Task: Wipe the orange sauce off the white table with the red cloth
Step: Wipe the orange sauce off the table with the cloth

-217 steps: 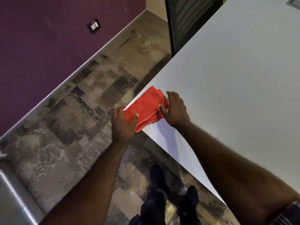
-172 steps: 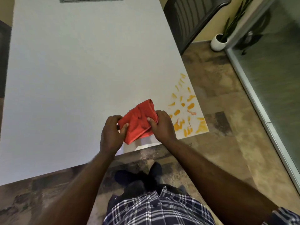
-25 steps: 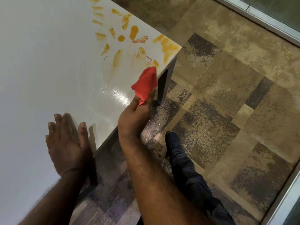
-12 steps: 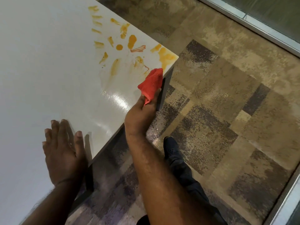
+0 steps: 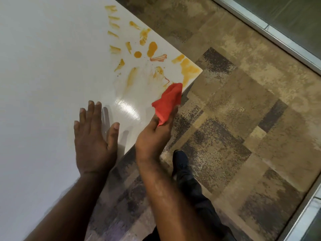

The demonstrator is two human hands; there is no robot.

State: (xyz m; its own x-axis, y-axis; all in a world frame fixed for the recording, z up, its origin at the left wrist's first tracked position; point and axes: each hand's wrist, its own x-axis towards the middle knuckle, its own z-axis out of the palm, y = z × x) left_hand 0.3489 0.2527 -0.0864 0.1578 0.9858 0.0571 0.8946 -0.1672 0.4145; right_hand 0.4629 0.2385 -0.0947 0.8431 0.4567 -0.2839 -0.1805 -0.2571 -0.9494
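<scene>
Head view is filled by the corner of the white table (image 5: 43,70); the red cloth (image 5: 167,102) is pinched, bunched, in the closed fingers of the right hand (image 5: 153,138) at the table's near edge, its tip touching the lowest smears; the left hand (image 5: 93,136) is laid flat on the tabletop, fingers spread and holding nothing, apparently as a brace. The orange sauce (image 5: 151,49) is spread in dabs and streaks toward the corner, with a thick patch at the corner itself; most of it is judged not yet wiped. The step in hand is judged best done if the cloth is flattened under the palm rather than dragged by a tip; strokes would be drawn from the outer dabs inward, so that sauce is not pushed over the edge onto the floor (image 5: 234,119); a clean fold would be turned out once a face is loaded.
</scene>
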